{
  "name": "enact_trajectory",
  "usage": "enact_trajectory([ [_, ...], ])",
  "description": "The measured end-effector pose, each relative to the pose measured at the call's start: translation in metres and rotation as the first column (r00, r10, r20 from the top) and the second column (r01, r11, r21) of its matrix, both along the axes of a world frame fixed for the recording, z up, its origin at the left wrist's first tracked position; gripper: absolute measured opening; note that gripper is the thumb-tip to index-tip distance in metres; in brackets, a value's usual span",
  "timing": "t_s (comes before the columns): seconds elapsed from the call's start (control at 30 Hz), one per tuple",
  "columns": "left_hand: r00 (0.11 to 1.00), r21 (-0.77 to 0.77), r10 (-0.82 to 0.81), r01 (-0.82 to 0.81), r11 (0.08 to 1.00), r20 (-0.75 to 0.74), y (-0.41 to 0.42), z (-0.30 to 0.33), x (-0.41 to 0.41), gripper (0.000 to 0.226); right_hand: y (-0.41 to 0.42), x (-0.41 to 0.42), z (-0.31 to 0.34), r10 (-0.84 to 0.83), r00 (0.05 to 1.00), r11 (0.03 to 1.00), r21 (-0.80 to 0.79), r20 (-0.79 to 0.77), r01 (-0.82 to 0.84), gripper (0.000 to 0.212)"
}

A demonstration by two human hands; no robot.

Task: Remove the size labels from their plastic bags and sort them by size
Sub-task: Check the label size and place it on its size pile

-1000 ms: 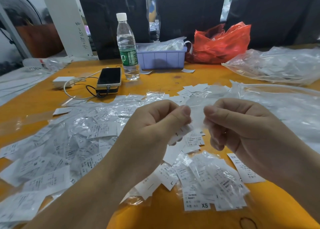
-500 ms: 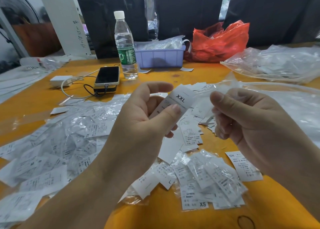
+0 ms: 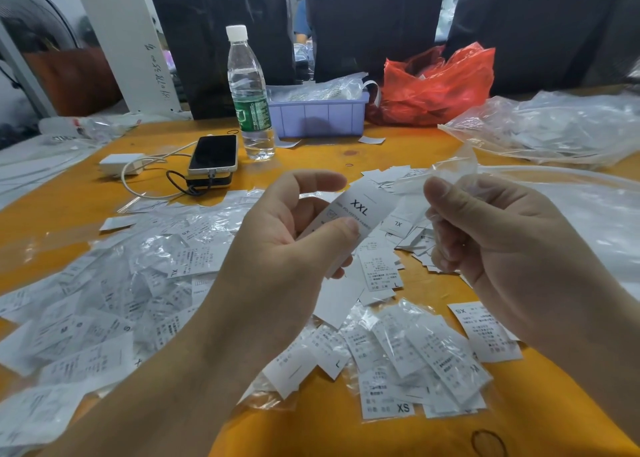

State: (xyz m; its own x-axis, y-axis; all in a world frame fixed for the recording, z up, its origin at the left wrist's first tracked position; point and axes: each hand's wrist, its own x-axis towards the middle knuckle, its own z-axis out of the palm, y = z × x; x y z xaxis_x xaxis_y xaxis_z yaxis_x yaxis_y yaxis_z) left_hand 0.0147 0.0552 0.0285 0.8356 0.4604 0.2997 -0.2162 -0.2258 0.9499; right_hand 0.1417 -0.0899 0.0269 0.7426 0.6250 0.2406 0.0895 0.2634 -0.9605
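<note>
XXL label (image 3: 360, 210) raised, left hand (image 3: 291, 245) pinching

Left hand (image 3: 287, 245) pinches XXL label (image 3: 360, 210); right hand (image 3: 491, 245) grips plastic bag (image 3: 446, 169).

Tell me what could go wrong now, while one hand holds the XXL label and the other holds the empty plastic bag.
1. The left hand pinches the XXL label above piles of other sizes; the L label lies just under it, so a dropped label may get mixed in.
2. The empty bag in the right hand could fall among the full bags and be picked up again.
</note>
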Motion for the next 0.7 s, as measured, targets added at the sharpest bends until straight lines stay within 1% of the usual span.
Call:
enact_trajectory([
  [0.27, 1.0, 0.008, -0.009, 0.009, 1.0, 0.01, -0.0006, 0.0001, -0.0002, 0.032, 0.0012, 0.0, -0.0023, -0.031, 0.999, 0.999, -0.032, 0.029, 0.032, 0.031],
  [0.37, 1.0, 0.046, -0.005, 0.004, 0.999, 0.006, -0.0013, -0.0004, 0.0002, 0.032, 0.002, -0.0008, -0.0032, -0.034, 0.999, 0.999, -0.04, 0.043, 0.036, 0.033],
  [0.53, 1.0, 0.097, 0.002, -0.001, 0.995, -0.011, -0.0022, -0.0022, 0.0008, 0.031, 0.0026, -0.0021, -0.0047, -0.019, 0.998, 0.998, -0.057, 0.06, 0.022, 0.029],
  [0.7, 0.999, 0.158, 0.029, -0.022, 0.987, -0.037, -0.002, -0.0044, 0.0013, 0.029, 0.0032, -0.003, -0.0047, -0.006, 0.999, 0.999, -0.054, 0.047, 0.009, 0.028],
])
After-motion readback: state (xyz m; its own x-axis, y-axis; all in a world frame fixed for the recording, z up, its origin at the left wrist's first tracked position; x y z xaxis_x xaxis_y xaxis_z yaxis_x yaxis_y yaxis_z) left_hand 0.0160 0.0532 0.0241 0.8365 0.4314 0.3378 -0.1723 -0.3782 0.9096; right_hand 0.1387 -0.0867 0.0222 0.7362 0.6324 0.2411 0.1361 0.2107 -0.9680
